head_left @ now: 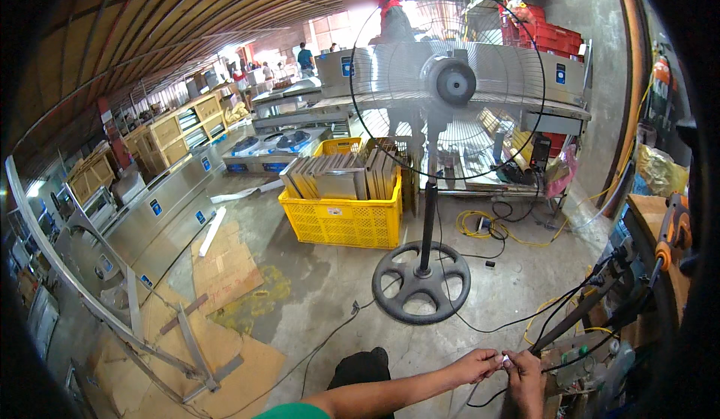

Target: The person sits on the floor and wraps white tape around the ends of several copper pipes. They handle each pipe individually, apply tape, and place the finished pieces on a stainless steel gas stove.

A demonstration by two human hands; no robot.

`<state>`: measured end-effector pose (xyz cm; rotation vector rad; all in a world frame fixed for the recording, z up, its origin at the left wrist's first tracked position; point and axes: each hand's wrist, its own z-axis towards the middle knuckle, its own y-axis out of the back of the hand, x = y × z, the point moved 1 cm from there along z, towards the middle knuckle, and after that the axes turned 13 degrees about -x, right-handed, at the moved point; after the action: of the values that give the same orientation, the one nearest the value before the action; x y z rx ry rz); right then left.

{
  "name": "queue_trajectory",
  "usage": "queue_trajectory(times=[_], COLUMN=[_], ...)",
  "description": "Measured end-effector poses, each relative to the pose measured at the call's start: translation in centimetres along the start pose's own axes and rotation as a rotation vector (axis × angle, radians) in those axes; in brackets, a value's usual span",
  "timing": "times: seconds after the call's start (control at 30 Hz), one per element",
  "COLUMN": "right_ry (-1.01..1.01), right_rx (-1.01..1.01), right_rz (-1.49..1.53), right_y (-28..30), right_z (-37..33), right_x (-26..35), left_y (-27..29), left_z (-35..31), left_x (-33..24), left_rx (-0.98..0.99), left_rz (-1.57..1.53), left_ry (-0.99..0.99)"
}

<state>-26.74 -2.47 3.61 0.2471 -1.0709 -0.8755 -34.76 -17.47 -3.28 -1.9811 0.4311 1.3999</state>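
Observation:
My left hand (478, 365) reaches in from the lower edge, its thumb and fingertips pinched together. Against it, my right hand (526, 383) is closed too, the fingertips of both nearly touching. Between them shows a small white piece (505, 359), too small to name and mostly covered by my fingers. Both hands seem to grip it. Just beyond the right hand are black cables (574, 359) and a dark bar, close to a cluttered bench on the right; whether a cable joins the white piece cannot be made out.
A pedestal fan (455, 84) on a round black base (390, 299) stands ahead, its cords crossing the floor. Behind it are a yellow crate (349, 224) of metal panels and a steel bench (480, 192). Cardboard (225, 269) and a metal frame (97, 299) lie left. Several people are farther off.

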Motion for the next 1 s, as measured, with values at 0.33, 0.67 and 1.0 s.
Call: queue_trajectory(times=[0.33,0.67,1.0], right_ry=[-0.119,-0.202,-0.332], right_rx=[0.03,0.019,0.085], right_rz=[0.205,0.094,0.208], right_y=[-0.9,-1.5,-1.9], right_z=[0.6,-0.1,-0.7], right_x=[0.7,0.0,-1.6], left_y=[-1.0,0.4,0.1], left_z=[-1.6,0.5,-0.2], left_x=[-2.4,0.2,-0.1], left_rx=[-0.17,-0.188,-0.187], left_rz=[0.064,0.237,0.104], left_ry=[0.035,-0.037,0.101])
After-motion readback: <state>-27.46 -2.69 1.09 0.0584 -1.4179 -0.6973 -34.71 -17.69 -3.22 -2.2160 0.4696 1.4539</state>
